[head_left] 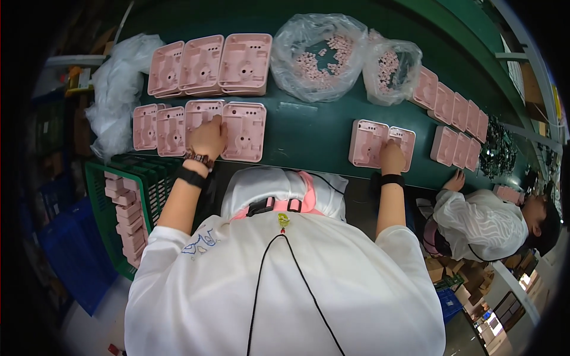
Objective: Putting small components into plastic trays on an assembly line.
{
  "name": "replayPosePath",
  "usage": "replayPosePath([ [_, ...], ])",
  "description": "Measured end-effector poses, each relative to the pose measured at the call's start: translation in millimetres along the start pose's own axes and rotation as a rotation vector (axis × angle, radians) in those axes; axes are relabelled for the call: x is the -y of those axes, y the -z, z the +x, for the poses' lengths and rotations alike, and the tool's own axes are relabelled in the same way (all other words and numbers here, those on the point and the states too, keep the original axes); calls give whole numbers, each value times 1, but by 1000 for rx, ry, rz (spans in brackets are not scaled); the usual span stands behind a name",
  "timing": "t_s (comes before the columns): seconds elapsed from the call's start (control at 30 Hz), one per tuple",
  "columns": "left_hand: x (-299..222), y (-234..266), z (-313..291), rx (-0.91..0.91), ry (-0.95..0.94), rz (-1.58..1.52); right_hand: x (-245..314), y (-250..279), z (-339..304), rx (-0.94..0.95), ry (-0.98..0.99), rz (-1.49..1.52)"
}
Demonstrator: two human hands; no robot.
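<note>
My left hand (208,139) rests in a pink plastic housing (199,111) of the near row, its fingers pressed together; whatever they pinch is hidden. Right beside it lies another open pink housing (244,133). My right hand (392,159) reaches into the right one of two side-by-side housings (407,139), fingers curled down inside it. What those fingertips hold, if anything, is too small to make out. The other housing (365,145) of that pair touches it on the left. Dark bands circle both of my wrists.
Stacked pink housings (246,59) form a far row on the green table (303,133). Two clear bags (317,89) (386,95) hold small pink parts. A green crate (98,196) with pink pieces stands at lower left. Another person (475,219) sits at right, beside more housings (445,145).
</note>
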State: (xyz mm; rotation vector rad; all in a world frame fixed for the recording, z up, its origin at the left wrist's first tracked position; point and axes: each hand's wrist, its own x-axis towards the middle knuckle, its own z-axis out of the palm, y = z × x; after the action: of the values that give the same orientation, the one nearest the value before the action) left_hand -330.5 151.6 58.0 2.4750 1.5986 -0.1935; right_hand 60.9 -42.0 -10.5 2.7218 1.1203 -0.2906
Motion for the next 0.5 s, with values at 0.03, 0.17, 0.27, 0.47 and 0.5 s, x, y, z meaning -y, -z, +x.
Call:
replayPosePath([
  [0.03, -9, 8, -8, -4, -43, -35, -1, -2, 1, 9, -4, 11],
  [0.17, -64, 24, -24, 4, -178, -224, -5, -2, 3, -3, 30, -3],
  [0.27, -130, 13, -12, -20, -317, -312, -6, 0, 2, 9, 23, 47],
  [0.47, -181, -49, 34, 103, -292, -243, -5, 2, 4, -2, 66, 76],
  [0.5, -181, -57, 37, 100, -282, -252, -4, 3, 5, 4, 69, 64],
])
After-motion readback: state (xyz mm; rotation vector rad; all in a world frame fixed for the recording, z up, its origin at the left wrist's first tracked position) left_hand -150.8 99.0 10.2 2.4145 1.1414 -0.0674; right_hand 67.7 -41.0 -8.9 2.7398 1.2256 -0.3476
